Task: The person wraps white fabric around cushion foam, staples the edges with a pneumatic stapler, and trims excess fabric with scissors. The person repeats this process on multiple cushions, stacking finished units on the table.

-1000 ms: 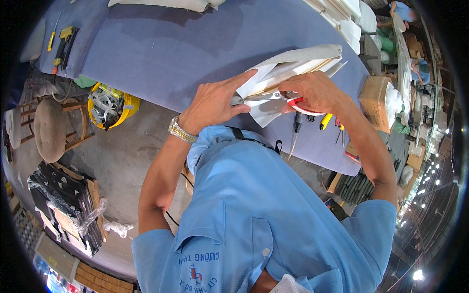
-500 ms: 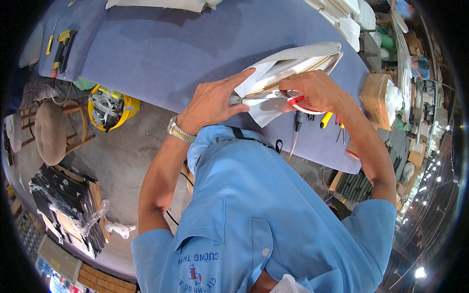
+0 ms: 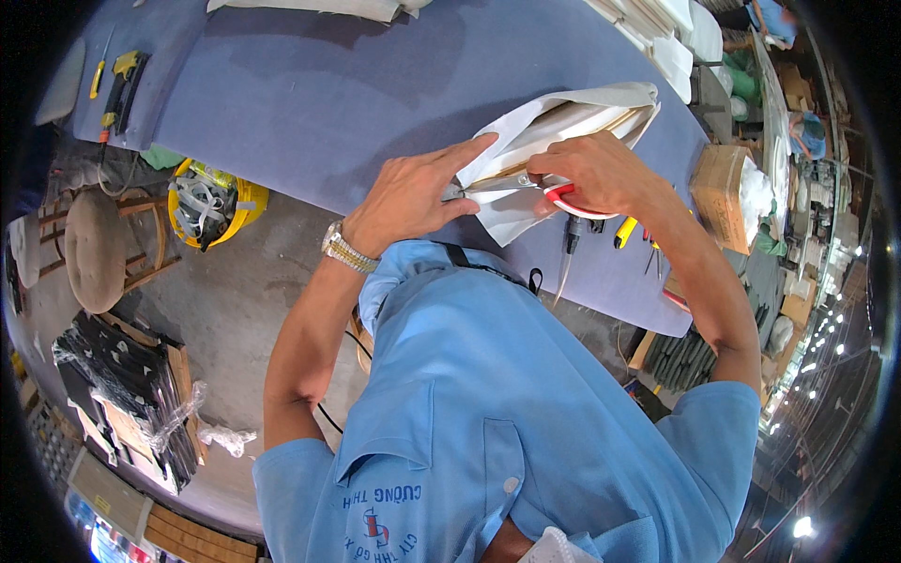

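A white fabric-covered piece (image 3: 535,120) with a wooden edge inside is tilted up on the blue-grey padded table, its cloth hanging loose on the near side. My left hand (image 3: 408,194) grips its left end, index finger along the top and thumb on the near side; the other fingers are hidden. In my right hand (image 3: 601,174) are scissors (image 3: 507,183) with red and white handles. Their blades point left, into the cloth's fold by my left thumb. Whether the tips touch the cloth is hard to make out.
Right of my hands lie a dark-handled pointed tool (image 3: 571,235) and a yellow-handled tool (image 3: 626,231). A staple gun (image 3: 122,89) and a yellow screwdriver (image 3: 98,80) rest at far left. Beside the table stand a yellow helmet (image 3: 246,206) holding straps, a stool (image 3: 96,249) and a cardboard box (image 3: 721,197).
The scissors and my right hand have shifted very slightly, and the right index finger now lies nearer the pivot. My left hand has edged a little to the right along the cloth.
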A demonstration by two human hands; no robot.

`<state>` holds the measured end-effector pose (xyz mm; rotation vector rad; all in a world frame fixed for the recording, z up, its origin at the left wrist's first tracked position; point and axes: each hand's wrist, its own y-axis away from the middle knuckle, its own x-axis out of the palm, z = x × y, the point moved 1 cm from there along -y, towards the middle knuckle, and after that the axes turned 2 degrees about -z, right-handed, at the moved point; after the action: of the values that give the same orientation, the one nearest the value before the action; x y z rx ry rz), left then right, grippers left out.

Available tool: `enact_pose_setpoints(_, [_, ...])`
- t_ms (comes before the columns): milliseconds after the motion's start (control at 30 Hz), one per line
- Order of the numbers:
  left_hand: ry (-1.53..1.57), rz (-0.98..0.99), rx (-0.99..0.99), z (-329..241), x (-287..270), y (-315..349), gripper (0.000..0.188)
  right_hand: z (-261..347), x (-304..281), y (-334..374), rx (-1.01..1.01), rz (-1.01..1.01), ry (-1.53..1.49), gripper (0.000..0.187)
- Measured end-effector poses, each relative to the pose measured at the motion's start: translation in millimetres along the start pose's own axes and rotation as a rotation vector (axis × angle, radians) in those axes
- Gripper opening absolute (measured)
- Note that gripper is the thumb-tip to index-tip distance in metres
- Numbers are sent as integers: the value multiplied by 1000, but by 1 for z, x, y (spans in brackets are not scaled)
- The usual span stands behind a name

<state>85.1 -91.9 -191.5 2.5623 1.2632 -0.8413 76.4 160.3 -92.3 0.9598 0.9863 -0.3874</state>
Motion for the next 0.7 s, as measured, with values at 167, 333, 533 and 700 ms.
enact_pose_setpoints(167, [-9,-17,31,4,4,1,96,-1,5,-4,11,45,54,32])
enact_pose_setpoints(333, [-3,-11,19,3,5,4,99,0,5,-3,-3,66,79,26])
enact_pose_setpoints(533, [-1,-30,33,2,7,5,101,0,5,4,0,40,47,34])
enact_pose_setpoints(700, [-18,-97,114,8,11,4,103,1,-7,4,57,104,-4,45])
